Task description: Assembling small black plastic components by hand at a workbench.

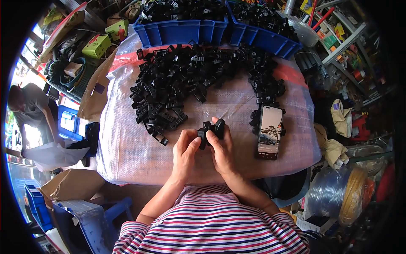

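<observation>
Between my two hands, above the near middle of the covered work surface (228, 110), are small black plastic clip-like parts (219, 128). My left hand (184, 149) pinches a black part (201, 134) between thumb and fingers. My right hand (223, 151) is closed around the black piece beside it, its thumb pressing on the near side. The pieces touch or nearly touch; whether they are joined I cannot tell. Beyond my hands, a large heap of similar black plastic parts (182, 70) curves across the surface, with its left arm ending near my left hand.
Two blue bins (182, 34) (264, 44) full of black parts stand at the far edge. An upright-lying phone (270, 133) with a lit screen rests right of my hands. At left a person (36, 106) bends over a pale sheet. Coiled tubing (334, 192) sits at lower right.
</observation>
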`<state>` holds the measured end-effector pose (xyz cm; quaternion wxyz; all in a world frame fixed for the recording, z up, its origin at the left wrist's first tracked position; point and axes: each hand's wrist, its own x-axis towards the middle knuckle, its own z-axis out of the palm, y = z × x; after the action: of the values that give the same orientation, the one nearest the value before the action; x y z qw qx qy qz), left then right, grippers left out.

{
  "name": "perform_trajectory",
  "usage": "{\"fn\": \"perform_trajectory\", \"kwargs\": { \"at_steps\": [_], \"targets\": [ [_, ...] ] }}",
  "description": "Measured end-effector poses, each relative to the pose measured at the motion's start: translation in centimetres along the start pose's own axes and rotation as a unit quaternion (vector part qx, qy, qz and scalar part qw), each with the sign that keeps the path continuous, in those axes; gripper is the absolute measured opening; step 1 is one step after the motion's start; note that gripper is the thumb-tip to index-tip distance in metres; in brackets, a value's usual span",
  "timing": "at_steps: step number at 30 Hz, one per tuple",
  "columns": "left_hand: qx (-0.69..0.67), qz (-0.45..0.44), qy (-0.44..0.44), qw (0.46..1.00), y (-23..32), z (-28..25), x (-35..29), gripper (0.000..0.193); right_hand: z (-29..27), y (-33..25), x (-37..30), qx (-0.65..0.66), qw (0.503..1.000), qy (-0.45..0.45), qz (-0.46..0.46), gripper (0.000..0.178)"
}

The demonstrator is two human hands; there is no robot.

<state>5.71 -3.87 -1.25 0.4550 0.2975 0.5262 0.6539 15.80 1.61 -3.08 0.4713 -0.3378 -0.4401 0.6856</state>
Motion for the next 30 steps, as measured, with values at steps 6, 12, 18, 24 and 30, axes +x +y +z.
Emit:
{"fn": "perform_trajectory", "kwargs": {
  "at_steps": [6, 12, 18, 24, 30],
  "targets": [
    [0.012, 0.001, 0.003, 1.0, 0.04, 0.05, 0.02, 0.012, -0.04, -0.08, 0.0, -0.001, 1.0, -0.005, -0.003, 0.051],
    [0.008, 0.001, 0.003, 1.0, 0.16, 0.12, -0.07, 0.011, -0.04, -0.16, -0.06, -0.007, 1.0, -0.006, 0.002, 0.053],
    [0.008, 0.005, 0.002, 1.0, 0.25, 0.13, -0.08, 0.012, -0.1, -0.12, -0.07, -0.023, 1.0, -0.012, -0.012, 0.053],
    [0.013, 0.006, -0.005, 1.0, 0.3, 0.05, -0.09, 0.012, 0.03, -0.29, -0.1, -0.052, 0.998, -0.012, -0.037, 0.054],
    [0.0, -0.002, 0.002, 1.0, 0.39, 0.18, -0.17, 0.013, 0.01, -0.51, -0.16, -0.063, 0.997, -0.015, -0.032, 0.054]
  ]
}}
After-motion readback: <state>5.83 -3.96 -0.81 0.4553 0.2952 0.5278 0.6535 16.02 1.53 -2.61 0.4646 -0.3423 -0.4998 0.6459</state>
